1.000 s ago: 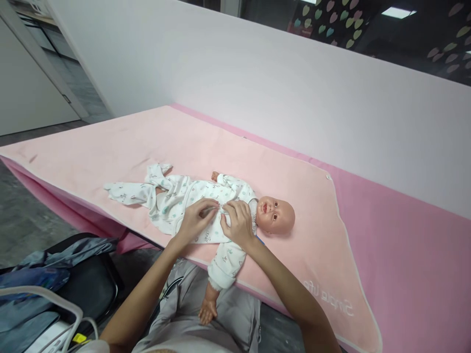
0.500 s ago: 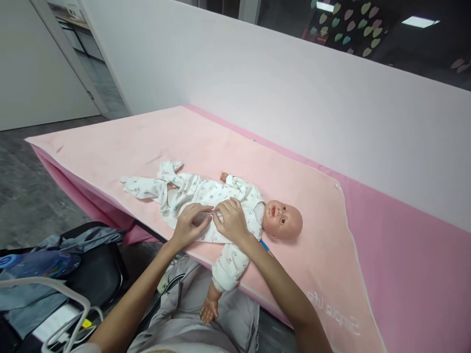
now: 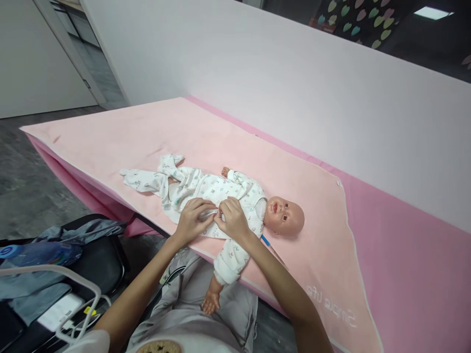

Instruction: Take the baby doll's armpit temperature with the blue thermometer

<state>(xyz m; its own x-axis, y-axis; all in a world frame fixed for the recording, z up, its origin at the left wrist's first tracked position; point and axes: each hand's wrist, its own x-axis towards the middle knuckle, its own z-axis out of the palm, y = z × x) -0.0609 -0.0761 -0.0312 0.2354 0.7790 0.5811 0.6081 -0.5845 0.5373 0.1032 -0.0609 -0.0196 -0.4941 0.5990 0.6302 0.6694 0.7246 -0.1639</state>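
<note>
A baby doll (image 3: 284, 215) lies on its back on the pink-covered table, its head to the right. It wears a white patterned romper (image 3: 213, 186), whose near arm hangs over the table's front edge. Over the doll's belly, my left hand (image 3: 194, 220) pinches the romper's cloth, with a raised fold between thumb and fingers. Close beside it, nearly fingertip to fingertip, my right hand (image 3: 231, 218) pinches the same front edge. What exactly lies between the fingertips, such as a snap, is too small to make out.
A thin tool with a blue end (image 3: 265, 240) lies by the doll's shoulder, partly behind my right forearm. To the left, a black chair (image 3: 103, 260) carries grey clothing and a plastic bottle (image 3: 40, 256). A white wall (image 3: 257, 73) rises behind the table (image 3: 110, 132).
Both hands stay at the doll's belly, and a fold of white cloth now shows raised between them. The view has shifted slightly, showing more of the blue-ended tool.
</note>
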